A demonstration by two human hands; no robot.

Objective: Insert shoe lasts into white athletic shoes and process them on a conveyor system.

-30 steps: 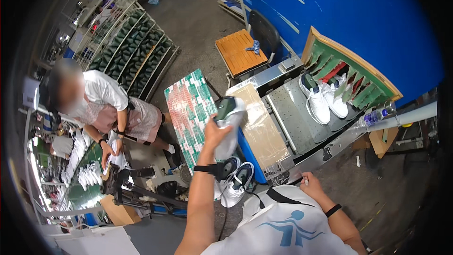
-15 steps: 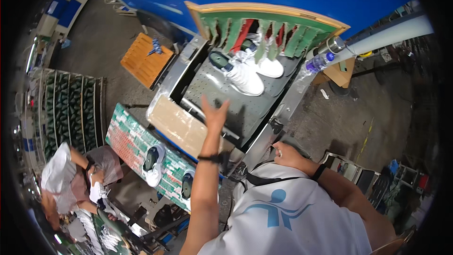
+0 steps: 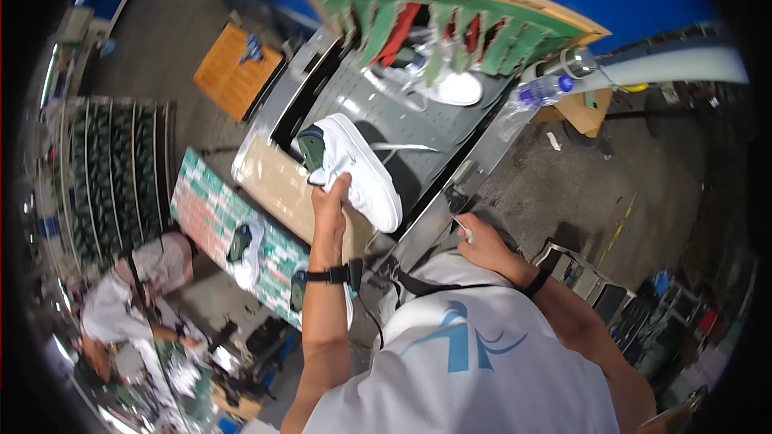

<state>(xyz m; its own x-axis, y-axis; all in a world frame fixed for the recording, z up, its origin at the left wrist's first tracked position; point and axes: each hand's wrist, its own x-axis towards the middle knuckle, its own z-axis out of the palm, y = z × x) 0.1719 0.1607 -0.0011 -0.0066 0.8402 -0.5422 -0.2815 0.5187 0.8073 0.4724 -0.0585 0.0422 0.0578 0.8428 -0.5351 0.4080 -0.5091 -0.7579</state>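
Note:
A white sneaker (image 3: 362, 175) with a dark green lining hangs over the near end of a grey perforated conveyor bed (image 3: 342, 100). My left hand (image 3: 328, 207) is closed on its upper by the laces. By the bed's near right corner, my right hand (image 3: 486, 245) is closed around a thin pale thing, mostly hidden by the fingers. Another white sneaker (image 3: 457, 88) rests on the bed, partly behind the hanging green and red strips (image 3: 458, 44) of the opening. A loose pale strip or lace (image 3: 406, 146) shows beside the held sneaker.
Left of the bed is a brown cardboard-covered ledge (image 3: 269, 181), then a taped bench (image 3: 205, 209) bearing white sneakers (image 3: 248, 261). A plastic bottle (image 3: 543, 91) lies on the right rail. Beyond the bench, a co-worker (image 3: 121, 305) bends over shoes near a rack (image 3: 117, 177).
My left hand, open and empty before, has taken a white sneaker off the bed and brought it nearer. My right hand stays closed in nearly the same place.

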